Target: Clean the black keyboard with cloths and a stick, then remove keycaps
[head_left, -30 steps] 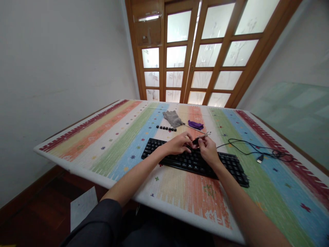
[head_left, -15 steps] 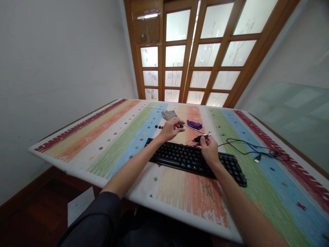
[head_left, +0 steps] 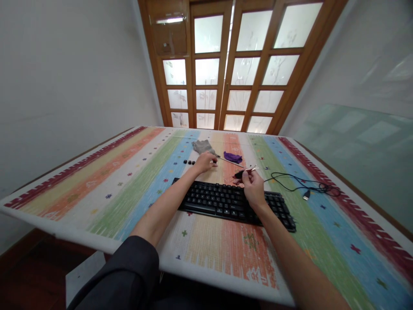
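Observation:
A black keyboard (head_left: 222, 201) lies across the table before me. My left hand (head_left: 206, 162) is low over the cloth beyond its back edge, fingers pinched together; whatever is between them is too small and hidden to make out. Just left of those fingers sit several small black keycaps (head_left: 189, 162) in a row. My right hand (head_left: 252, 185) hovers above the right part of the keyboard, closed around a dark-handled tool (head_left: 239, 174) with thin metal prongs. A thin rod (head_left: 230, 162) with a dark tip lies between the hands.
Behind my left hand is a crumpled grey cloth (head_left: 202, 146), with a purple cloth (head_left: 232, 157) to its right. The keyboard's USB cable (head_left: 298, 177) lies coiled at the right. A striped tablecloth (head_left: 129, 185) covers the table; wooden doors with glass panes (head_left: 206, 71) stand behind it.
My left hand has moved left and down toward the row of keycaps, its fingers drawing in. The right hand keeps its grip over the keyboard. The whole view has shifted slightly.

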Demonstrator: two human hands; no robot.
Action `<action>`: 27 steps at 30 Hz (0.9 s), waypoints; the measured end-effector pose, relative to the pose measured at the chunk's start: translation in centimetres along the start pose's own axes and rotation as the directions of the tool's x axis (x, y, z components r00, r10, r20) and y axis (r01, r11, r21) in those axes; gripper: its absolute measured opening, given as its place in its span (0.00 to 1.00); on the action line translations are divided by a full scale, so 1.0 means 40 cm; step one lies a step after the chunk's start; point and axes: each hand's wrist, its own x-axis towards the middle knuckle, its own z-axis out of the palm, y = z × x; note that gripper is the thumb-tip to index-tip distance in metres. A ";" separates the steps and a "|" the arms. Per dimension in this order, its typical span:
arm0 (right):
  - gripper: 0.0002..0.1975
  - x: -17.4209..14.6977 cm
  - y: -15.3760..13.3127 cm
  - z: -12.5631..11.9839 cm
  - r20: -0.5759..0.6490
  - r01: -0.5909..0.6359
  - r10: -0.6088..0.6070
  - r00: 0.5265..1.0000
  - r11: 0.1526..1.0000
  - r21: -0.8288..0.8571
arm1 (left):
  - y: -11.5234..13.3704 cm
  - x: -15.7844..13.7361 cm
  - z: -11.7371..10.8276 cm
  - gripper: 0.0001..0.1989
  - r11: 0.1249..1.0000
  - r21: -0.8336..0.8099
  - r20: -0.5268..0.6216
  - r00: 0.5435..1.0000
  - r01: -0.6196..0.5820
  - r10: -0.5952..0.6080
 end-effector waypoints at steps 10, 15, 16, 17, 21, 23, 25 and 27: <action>0.24 -0.002 -0.006 -0.002 0.019 0.003 -0.003 1.000 1.000 -0.009 | -0.022 -0.005 0.042 0.04 0.991 0.116 0.082 0.993 0.070 -0.080; 0.25 -0.002 -0.004 -0.002 0.026 -0.002 0.002 1.000 1.000 -0.001 | -0.021 -0.017 0.026 0.19 0.985 0.164 0.087 0.994 0.053 -0.068; 0.25 -0.002 -0.004 -0.002 0.027 -0.004 0.004 1.000 1.000 -0.001 | -0.018 -0.020 0.020 0.20 0.984 0.172 0.086 0.994 0.045 -0.060; 0.25 -0.003 -0.004 -0.002 0.028 -0.005 0.005 1.000 1.000 -0.003 | -0.014 -0.022 0.012 0.21 0.983 0.179 0.086 0.995 0.034 -0.050; 0.24 -0.005 -0.002 -0.001 0.040 0.000 0.001 0.999 1.000 -0.024 | 0.017 -0.039 -0.029 0.17 0.980 0.198 0.084 0.996 -0.030 0.013; 0.25 -0.006 -0.001 -0.001 0.043 0.002 -0.001 0.999 1.000 -0.023 | 0.041 -0.060 -0.057 0.17 0.977 0.202 0.076 0.996 -0.064 0.050; 0.25 -0.007 0.001 0.000 0.043 0.004 -0.003 0.999 1.000 -0.012 | 0.067 -0.094 -0.090 0.17 0.975 0.203 0.067 0.995 -0.092 0.080; 0.25 -0.008 0.002 0.001 0.048 0.001 -0.001 0.999 1.000 0.000 | 0.091 -0.142 -0.127 0.16 0.967 0.202 0.065 0.988 -0.153 0.143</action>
